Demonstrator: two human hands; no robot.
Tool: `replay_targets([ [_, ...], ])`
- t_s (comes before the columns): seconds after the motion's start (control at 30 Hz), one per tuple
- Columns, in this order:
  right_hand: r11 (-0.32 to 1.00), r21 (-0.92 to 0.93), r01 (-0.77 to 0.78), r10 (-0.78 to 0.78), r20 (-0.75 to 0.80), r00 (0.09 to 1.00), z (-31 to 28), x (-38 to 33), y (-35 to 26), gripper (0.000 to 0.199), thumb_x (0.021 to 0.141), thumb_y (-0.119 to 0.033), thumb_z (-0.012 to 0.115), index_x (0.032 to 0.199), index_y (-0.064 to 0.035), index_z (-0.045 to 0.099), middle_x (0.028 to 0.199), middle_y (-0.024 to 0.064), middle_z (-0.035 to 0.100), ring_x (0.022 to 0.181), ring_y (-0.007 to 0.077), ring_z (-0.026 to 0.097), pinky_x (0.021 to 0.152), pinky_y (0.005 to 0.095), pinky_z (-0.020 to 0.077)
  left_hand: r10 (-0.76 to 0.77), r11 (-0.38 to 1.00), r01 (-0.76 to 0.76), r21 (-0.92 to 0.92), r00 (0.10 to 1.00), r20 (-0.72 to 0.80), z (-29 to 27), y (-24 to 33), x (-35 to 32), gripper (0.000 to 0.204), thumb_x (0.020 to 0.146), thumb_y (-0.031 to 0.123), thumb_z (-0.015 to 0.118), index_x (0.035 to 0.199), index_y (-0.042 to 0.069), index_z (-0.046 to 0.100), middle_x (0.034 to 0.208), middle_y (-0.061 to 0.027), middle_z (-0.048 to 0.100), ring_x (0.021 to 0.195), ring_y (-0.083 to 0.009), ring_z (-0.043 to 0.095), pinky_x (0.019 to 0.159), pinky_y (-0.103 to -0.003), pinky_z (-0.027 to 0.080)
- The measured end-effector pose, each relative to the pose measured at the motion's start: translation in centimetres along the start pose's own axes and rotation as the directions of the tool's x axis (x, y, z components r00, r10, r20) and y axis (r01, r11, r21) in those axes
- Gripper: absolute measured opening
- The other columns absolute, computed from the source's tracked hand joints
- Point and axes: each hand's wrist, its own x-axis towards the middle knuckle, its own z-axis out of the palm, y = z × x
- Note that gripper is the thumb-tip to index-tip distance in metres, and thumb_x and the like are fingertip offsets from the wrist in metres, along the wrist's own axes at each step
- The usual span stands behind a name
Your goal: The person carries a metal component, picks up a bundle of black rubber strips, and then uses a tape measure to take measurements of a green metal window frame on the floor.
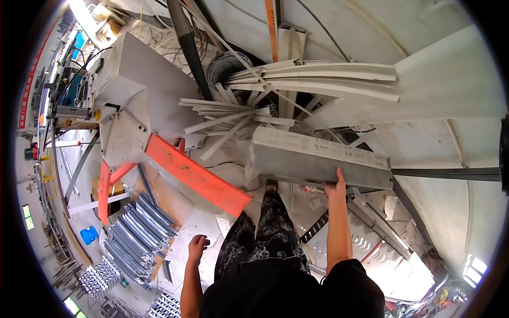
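Note:
A long grey box-shaped piece [318,165], with a paler printed strip along its top, lies across the view in front of me. Near its right end, my right hand [335,183] grips the near side, thumb up against the grey face and fingers hidden beneath. Whether the piece rests on anything, I cannot tell. My left hand [198,246] hangs low beside my leg, loosely curled with the thumb apart, and nothing shows in it. An orange-red metal beam [196,172], part of a machine stand, slopes down between that hand and the grey piece.
White strips [318,77] and shorter offcuts [222,114] pile up ahead, beside a dark round bin [225,66]. A pale machine housing [151,74] stands left. Metal profiles [140,238] are stacked at lower left, near a blue container [89,235]. White panels [450,90] rise on the right.

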Motion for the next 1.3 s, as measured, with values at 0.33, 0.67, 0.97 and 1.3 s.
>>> replay_targets([
  [0.33,0.991,-0.104,0.083,-0.075,0.076,0.994,-1.7,-9.3,-2.6,0.045,0.081,-0.009,0.071,0.122,-0.0081,0.053,0.122,0.0083,0.056,0.112,0.0282,0.053,0.099,0.0457,0.0427,-0.013,0.999,0.012,0.031,1.000,0.024,0.2,2.1,1.3,0.027,0.090,0.024,0.055,0.107,0.003,0.060,0.092,-0.0095,0.069,0.083,-0.0189,0.067,0.071,-0.031,0.051],
  [0.67,0.975,-0.205,0.082,-0.052,0.149,0.988,-1.5,-9.5,-4.1,0.046,0.079,-0.003,0.069,0.122,-0.0057,0.053,0.120,0.0083,0.057,0.110,0.0281,0.054,0.098,0.0458,0.0434,0.003,0.987,0.014,-0.161,0.994,0.106,1.2,3.6,1.7,0.030,0.093,0.027,0.051,0.111,0.004,0.058,0.098,-0.0103,0.067,0.091,-0.0209,0.066,0.078,-0.033,0.051],
  [0.97,0.948,-0.286,0.139,-0.092,0.172,0.981,-4.4,-12.2,-5.2,0.044,0.080,-0.005,0.069,0.121,-0.0060,0.053,0.117,0.0070,0.059,0.109,0.0264,0.055,0.097,0.0420,0.0442,0.051,0.985,-0.023,-0.172,0.986,0.160,5.4,6.9,2.4,0.034,0.094,0.028,0.051,0.116,0.002,0.055,0.103,-0.0121,0.066,0.096,-0.0232,0.064,0.083,-0.035,0.051],
  [1.3,0.918,-0.304,0.255,-0.175,0.265,0.948,-5.8,-15.4,-6.8,0.050,0.079,-0.009,0.070,0.125,-0.0047,0.051,0.119,0.0068,0.058,0.111,0.0272,0.054,0.100,0.0421,0.0413,0.001,0.650,0.167,-0.741,0.975,0.221,12.1,10.1,7.1,0.060,0.089,0.046,0.060,0.132,0.008,0.043,0.131,-0.0069,0.052,0.117,-0.0236,0.052,0.094,-0.043,0.045],
])
